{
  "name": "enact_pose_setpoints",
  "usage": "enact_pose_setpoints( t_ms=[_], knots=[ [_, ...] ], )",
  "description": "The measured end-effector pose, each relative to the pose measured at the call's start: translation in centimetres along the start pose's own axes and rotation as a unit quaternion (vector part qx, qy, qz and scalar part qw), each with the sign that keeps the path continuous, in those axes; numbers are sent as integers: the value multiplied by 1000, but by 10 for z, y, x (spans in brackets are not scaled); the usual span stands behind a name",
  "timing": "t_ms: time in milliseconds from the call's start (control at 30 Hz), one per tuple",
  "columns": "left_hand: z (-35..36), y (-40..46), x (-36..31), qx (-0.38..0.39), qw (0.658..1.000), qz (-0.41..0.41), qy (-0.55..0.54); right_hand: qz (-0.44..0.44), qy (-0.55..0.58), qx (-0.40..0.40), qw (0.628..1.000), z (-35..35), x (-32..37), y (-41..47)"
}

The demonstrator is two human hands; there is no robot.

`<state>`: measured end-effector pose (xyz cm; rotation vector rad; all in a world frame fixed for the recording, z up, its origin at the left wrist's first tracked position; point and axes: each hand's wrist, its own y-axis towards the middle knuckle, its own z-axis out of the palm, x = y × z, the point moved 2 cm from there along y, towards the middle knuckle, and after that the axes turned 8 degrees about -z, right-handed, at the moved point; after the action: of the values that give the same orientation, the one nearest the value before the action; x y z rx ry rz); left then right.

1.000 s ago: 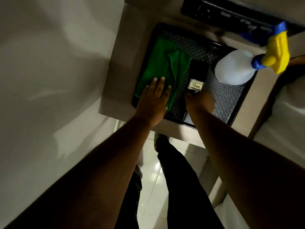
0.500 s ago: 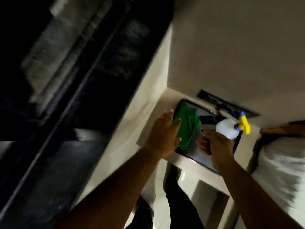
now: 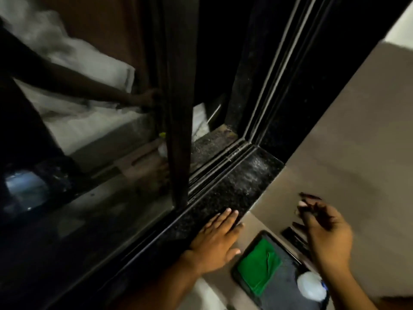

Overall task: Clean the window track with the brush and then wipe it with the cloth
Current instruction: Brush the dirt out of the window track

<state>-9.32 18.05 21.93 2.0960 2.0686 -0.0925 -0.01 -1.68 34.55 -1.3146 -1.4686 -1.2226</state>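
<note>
The window track (image 3: pixel 220 163) runs along the black granite sill (image 3: pixel 237 189), with the dark sliding frame (image 3: pixel 180 130) standing in it. My left hand (image 3: pixel 214 240) lies flat and open on the sill's near edge. My right hand (image 3: pixel 324 229) is raised in front of the beige wall, blurred, with its fingers closed around a dark brush (image 3: pixel 309 211); the brush's shape is hard to make out. The green cloth (image 3: pixel 259 271) lies folded in the black tray (image 3: pixel 234 274) below both hands.
A white spray bottle (image 3: pixel 311 285) stands in the tray's right part. A dark slot (image 3: pixel 292 237) sits in the beige surface behind the tray. The window glass (image 3: pixel 89 153) on the left reflects an arm and the room.
My view has swung up from the tray to the window. My right hand has lifted the brush out of the tray. My left hand has left the cloth and now rests on the sill.
</note>
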Motion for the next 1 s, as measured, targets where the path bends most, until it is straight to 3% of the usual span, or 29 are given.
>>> enact_pose_setpoints(
  t_ms=[100, 233, 467, 600, 700, 800, 867, 933, 1000],
  knots=[
    [3, -9, 32, 7, 999, -27, 16, -59, 4, 20, 998, 32, 31, -4],
    [4, -11, 49, 15, 1000, -26, 6, -59, 19, 179, 982, 71, 49, -3],
    [-1, -7, 54, 7, 1000, -26, -10, -4, 63, 398, 915, 128, 62, 34],
    [0, -2, 56, 2, 1000, -24, -9, 9, 32, 482, 876, 175, 46, 49],
    [1, 2, 62, 29, 999, -38, 1, 37, -25, 495, 868, 200, 18, 62],
    [5, 5, 64, 48, 998, -47, 7, 49, -66, 456, 886, 199, 3, 102],
    [3, 7, 64, 51, 997, -51, -4, -28, -125, 416, 900, 188, 8, 142],
    [-1, 7, 62, 54, 997, -48, -8, -117, -210, 387, 890, 177, 22, 178],
    [-4, 7, 61, 50, 997, -50, -8, -141, -229, 381, 885, 170, 36, 196]
  ],
)
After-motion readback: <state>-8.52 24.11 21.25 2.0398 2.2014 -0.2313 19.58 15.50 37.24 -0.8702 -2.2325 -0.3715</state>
